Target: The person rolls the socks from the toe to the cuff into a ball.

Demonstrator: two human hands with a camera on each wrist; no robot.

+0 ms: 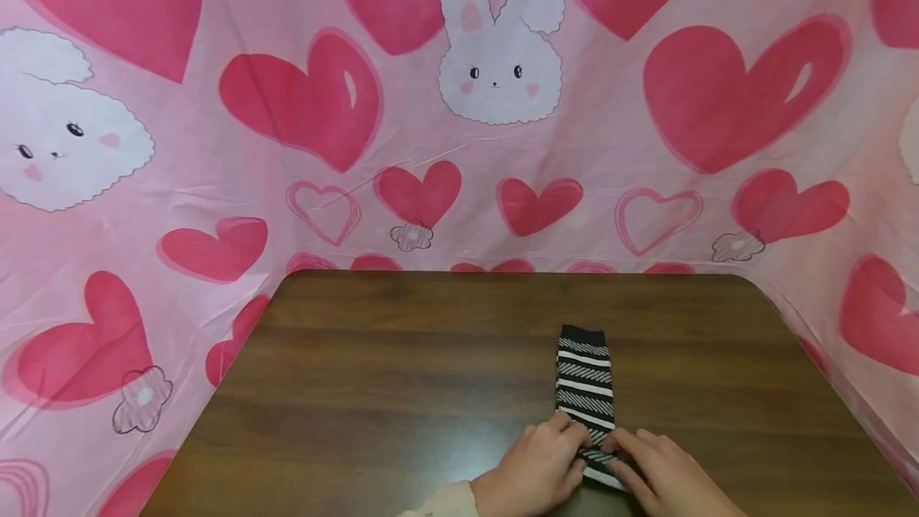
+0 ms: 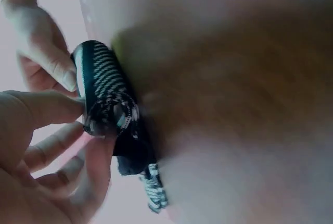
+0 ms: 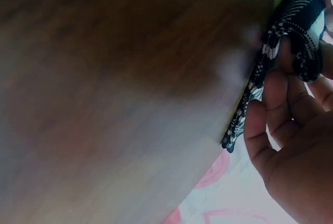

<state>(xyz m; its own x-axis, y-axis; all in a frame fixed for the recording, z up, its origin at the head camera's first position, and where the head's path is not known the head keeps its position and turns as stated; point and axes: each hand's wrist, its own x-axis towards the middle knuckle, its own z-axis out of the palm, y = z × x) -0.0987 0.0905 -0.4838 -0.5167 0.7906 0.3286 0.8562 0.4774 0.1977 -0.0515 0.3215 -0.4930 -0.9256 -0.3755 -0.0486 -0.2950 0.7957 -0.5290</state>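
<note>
A black and white striped sock (image 1: 585, 381) lies lengthwise on the table, its plain black end pointing away from me. Its near end is turned up into a thick fold or roll (image 2: 106, 75), seen from the side in the left wrist view. My left hand (image 1: 534, 465) pinches the left side of this roll between thumb and fingers. On the right side, my right hand (image 1: 664, 469) grips the same roll, with the thumb on the near side. In the right wrist view the flat part of the sock (image 3: 247, 101) stretches out beyond the right fingers.
The brown wood-grain table (image 1: 402, 357) extends left, right and beyond the sock. A pink cloth (image 1: 402, 134) printed with hearts and rabbits hangs behind the table and along both sides.
</note>
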